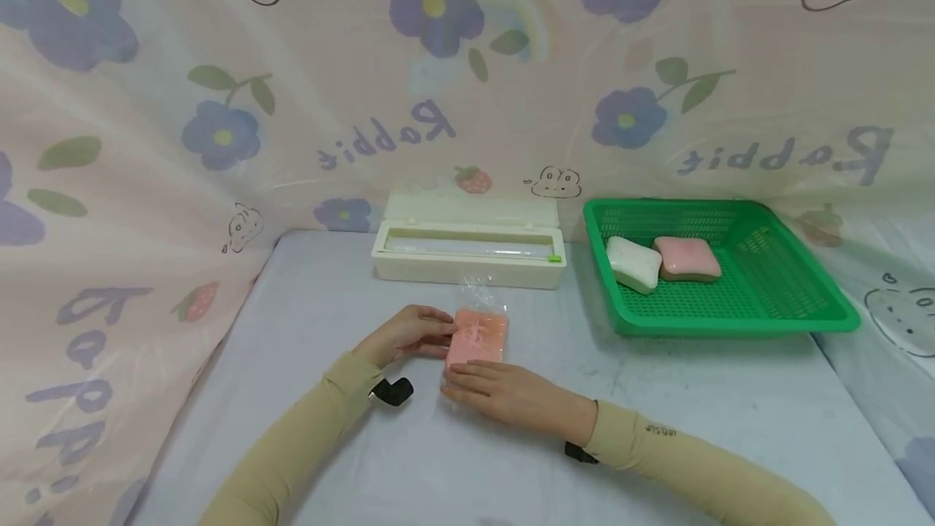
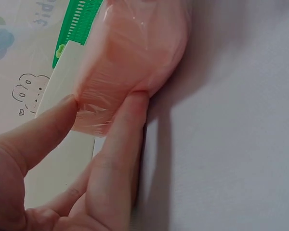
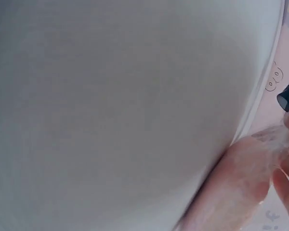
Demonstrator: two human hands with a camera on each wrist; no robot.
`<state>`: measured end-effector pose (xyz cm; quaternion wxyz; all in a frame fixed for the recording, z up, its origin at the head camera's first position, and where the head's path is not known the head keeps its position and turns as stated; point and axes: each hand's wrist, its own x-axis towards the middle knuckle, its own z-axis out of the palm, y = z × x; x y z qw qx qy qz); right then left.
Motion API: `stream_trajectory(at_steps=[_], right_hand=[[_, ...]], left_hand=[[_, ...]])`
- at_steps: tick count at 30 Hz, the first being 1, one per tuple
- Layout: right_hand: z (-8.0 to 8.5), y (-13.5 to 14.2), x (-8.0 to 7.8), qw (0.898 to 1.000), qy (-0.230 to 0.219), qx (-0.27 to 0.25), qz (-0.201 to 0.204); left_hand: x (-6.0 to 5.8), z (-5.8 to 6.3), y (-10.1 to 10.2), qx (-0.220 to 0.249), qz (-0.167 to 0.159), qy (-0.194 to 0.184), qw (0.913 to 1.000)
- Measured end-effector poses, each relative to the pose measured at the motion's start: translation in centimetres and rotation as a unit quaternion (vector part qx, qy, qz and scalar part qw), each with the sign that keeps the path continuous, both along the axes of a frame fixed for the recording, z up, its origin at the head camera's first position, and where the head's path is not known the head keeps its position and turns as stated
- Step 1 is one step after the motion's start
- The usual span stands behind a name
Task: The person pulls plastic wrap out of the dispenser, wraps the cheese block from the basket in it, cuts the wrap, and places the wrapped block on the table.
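A pink bar of soap (image 1: 478, 335) in clear, glossy plastic film lies mid-table in the head view, loose film (image 1: 478, 295) standing up at its far end. My left hand (image 1: 416, 333) holds its left side. In the left wrist view the thumb (image 2: 53, 122) and a finger (image 2: 120, 139) pinch a film-covered end of the soap (image 2: 139, 43). My right hand (image 1: 504, 392) grips the near end, fingers over the top and its thumb hidden. Crumpled film (image 3: 274, 142) and fingers (image 3: 284, 183) show at the right edge of the right wrist view, beside the soap (image 3: 233, 185).
Behind the soap stands a long white cling film box (image 1: 467, 273), its lid up, with a film roll inside and a green slide cutter (image 1: 554, 259). At the back right, a green basket (image 1: 738, 323) holds a white soap bar (image 1: 632, 264) and a pink one (image 1: 687, 258).
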<state>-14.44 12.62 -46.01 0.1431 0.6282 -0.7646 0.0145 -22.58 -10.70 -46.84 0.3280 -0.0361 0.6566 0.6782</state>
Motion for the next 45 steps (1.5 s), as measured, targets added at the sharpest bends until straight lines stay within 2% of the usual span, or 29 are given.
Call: stream_trajectory(at_steps=[4,8,10,12,14,15,18,22,24,26,28,33,41,43,45], right_hand=[[0.4,-0.2,-0.2,0.999,-0.010,-0.041,-0.005],[0.7,-0.5,-0.4,0.993,-0.063,-0.094,-0.036],[0.9,-0.7,-0.5,0.984,-0.115,-0.127,-0.057],[1.0,-0.8,-0.7,0.968,-0.177,-0.159,-0.081],[1.1,-0.8,-1.0,0.942,-0.251,-0.193,-0.111],[1.2,-0.9,-1.1,0.926,-0.288,-0.211,-0.126],[1.4,-0.9,-1.8,0.866,-0.391,-0.261,-0.171],[1.4,-0.8,-2.7,0.787,-0.487,-0.307,-0.222],[1.4,-0.7,-3.1,0.759,-0.518,-0.310,-0.242],[1.5,-0.7,-3.4,0.741,-0.539,-0.306,-0.258],[1.5,-0.6,-3.6,0.737,-0.544,-0.294,-0.272],[1.6,-0.7,-3.8,0.750,-0.533,-0.282,-0.273],[2.0,-0.7,-3.9,0.770,-0.477,-0.313,-0.284],[1.9,-0.8,-4.0,0.778,-0.460,-0.314,-0.290],[1.7,-0.8,-4.0,0.793,-0.437,-0.307,-0.293]], left_hand=[[0.1,-0.1,0.0,0.014,0.005,0.008,0.9999],[0.4,-0.3,0.0,0.020,0.004,0.006,0.9998],[0.6,-0.4,0.0,0.023,0.002,0.007,0.9997],[0.6,-0.5,0.0,0.028,0.004,0.011,0.9995],[0.5,-0.6,0.0,0.031,0.005,0.016,0.9994],[0.5,-0.6,0.0,0.031,0.005,0.018,0.9994],[0.3,-0.5,0.0,0.031,0.010,0.015,0.9994],[0.4,-0.4,0.2,0.033,0.012,0.018,0.9992],[0.5,-0.3,0.2,0.034,0.011,0.023,0.9991],[0.6,-0.3,0.3,0.037,0.014,0.022,0.9990],[0.6,-0.3,0.3,0.037,0.015,0.024,0.9989],[0.7,-0.3,0.2,0.042,0.021,0.022,0.9987],[0.6,-0.1,0.3,0.032,0.034,0.014,0.9988],[0.6,-0.1,0.4,0.028,0.037,0.012,0.9988],[0.6,-0.1,0.5,0.022,0.037,0.010,0.9990]])
